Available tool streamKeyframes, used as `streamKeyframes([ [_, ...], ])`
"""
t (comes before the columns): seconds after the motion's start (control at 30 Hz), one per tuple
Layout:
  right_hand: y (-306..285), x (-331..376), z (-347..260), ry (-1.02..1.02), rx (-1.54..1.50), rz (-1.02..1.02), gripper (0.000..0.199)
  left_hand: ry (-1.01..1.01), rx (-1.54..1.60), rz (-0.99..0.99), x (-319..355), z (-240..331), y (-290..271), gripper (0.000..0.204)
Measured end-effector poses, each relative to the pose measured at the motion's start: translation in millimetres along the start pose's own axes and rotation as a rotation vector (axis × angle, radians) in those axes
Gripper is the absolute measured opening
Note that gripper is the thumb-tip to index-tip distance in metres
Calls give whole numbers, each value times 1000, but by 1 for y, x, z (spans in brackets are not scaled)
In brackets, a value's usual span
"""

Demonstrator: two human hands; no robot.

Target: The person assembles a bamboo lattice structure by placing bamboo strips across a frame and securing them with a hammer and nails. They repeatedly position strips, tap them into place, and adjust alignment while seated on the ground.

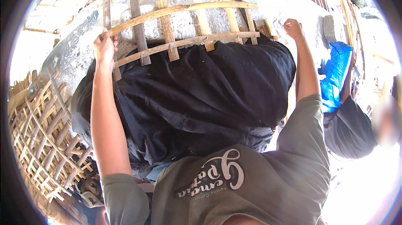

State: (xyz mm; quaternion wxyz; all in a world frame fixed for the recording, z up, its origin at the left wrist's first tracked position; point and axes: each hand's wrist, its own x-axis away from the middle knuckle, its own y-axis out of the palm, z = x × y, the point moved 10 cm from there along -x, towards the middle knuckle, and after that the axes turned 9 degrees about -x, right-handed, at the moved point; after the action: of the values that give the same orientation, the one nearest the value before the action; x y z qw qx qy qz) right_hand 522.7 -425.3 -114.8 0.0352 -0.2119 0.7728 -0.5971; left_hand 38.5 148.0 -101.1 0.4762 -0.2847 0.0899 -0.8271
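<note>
A bamboo lattice (167, 34) of flat split strips lies in front of me, its near ends resting over the black cloth across my lap (197, 87). My left hand (104, 49) is closed round the lattice's left end, where an upright strip meets the upper crosswise strip (176, 10). The lower crosswise strip (184, 46) is woven over and under the upright ones. Out to the right, apart from the lattice, my right hand (294, 29) is raised with its fingers pinched together. Glare hides what, if anything, is between those fingers.
A pale, worn slab (75, 53) spreads beyond the lattice. Stacked woven bamboo panels (46, 141) stand at my left. On the right are a grey block (329, 26), a blue plastic sack (336, 72) and another person in dark clothing (349, 131). Bamboo strips (349, 11) lean behind them.
</note>
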Motion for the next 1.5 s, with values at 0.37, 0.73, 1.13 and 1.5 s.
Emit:
streamKeyframes([
  [0.37,22,-18,-8,-29,-52,-91,15,13,28,-10,-2,-1,1,32],
  [0.73,29,-27,2,-44,8,12,15,-3,11,13,-2,-3,-2,33],
  [1.13,27,-20,-7,-121,113,49,10,-5,-36,18,-3,-4,-3,38],
  [1.5,38,-22,7,-85,63,-31,14,-8,-2,14,-2,-3,-1,37],
])
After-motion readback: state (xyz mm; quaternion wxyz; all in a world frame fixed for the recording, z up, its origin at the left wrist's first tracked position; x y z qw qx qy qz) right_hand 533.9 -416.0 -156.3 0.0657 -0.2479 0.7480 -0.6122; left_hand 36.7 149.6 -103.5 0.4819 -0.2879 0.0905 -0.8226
